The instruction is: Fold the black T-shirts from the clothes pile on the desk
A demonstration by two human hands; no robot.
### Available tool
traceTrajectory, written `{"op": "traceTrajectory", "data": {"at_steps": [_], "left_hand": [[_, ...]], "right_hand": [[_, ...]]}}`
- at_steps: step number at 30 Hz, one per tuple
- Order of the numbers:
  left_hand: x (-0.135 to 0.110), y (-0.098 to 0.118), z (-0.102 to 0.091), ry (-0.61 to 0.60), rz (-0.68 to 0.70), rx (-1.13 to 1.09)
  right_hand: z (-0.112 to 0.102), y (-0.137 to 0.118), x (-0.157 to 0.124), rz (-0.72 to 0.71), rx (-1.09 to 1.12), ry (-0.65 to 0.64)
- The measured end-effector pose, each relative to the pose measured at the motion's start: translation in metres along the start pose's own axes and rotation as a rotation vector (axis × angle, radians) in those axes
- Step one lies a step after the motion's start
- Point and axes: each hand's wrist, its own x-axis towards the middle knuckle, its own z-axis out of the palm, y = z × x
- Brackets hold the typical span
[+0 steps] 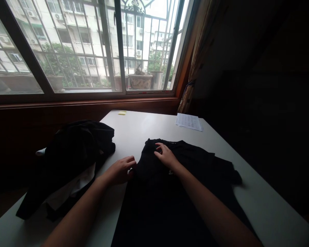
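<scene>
Where clock positions are given, the dial is centred on the shirt, twelve pointing straight ahead of the wearer.

Item one: dark short-sleeved T-shirt (159, 206), spread on the white bench (144, 127), collar end toward twelve, body running to six; one sleeve at ten, the other between two and three; small white mark on the chest, beside the right wrist. Handling, as judged: light, soft, limp, not fragile, apt to crease or drag; best held at the sleeve hems or shoulder seams, cloth pinched flat.

Left hand (122, 168): at ten, at the edge of the near sleeve, fingers curled; whether cloth is pinched cannot be told.

Right hand (167, 156): between eleven and twelve, over the shirt just below the collar, fingers loosely bent and apart, nothing visibly gripped; contact with the cloth uncertain.

Item two: heap of dark garments (76, 144), between nine and ten, apart from the shirt, white cloth (80, 180) showing in its folds.

Item three: printed sheets (189, 122), just past twelve, near the far corner.

Item four: yellow sticky note (122, 113), eleven, at the far edge.
</scene>
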Motion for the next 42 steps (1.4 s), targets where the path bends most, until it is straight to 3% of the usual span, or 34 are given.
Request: {"op": "traceTrajectory", "data": {"at_steps": [6,13,21,28,36,42], "left_hand": [[0.001,-0.002,0.003,-0.017,0.008,0.009],[0.001,0.000,-0.004,-0.078,-0.015,0.064],[0.002,0.004,-0.008,-0.130,-0.031,0.113],[0.001,0.003,-0.006,-0.057,0.107,-0.008],[-0.001,-0.008,0.007,-0.047,-0.126,-0.081],[0.000,-0.008,0.005,-0.098,-0.080,0.063]], "right_hand": [[0.007,-0.014,0.050,0.062,0.110,-0.118],[0.037,-0.018,0.087,0.071,0.130,-0.168],[0.055,-0.017,0.080,-0.019,0.116,-0.076],[0.052,-0.012,0.088,0.029,0.162,-0.104],[0.034,-0.015,0.098,0.059,0.161,-0.256],[0.025,-0.014,0.094,0.077,0.056,-0.284]]}}
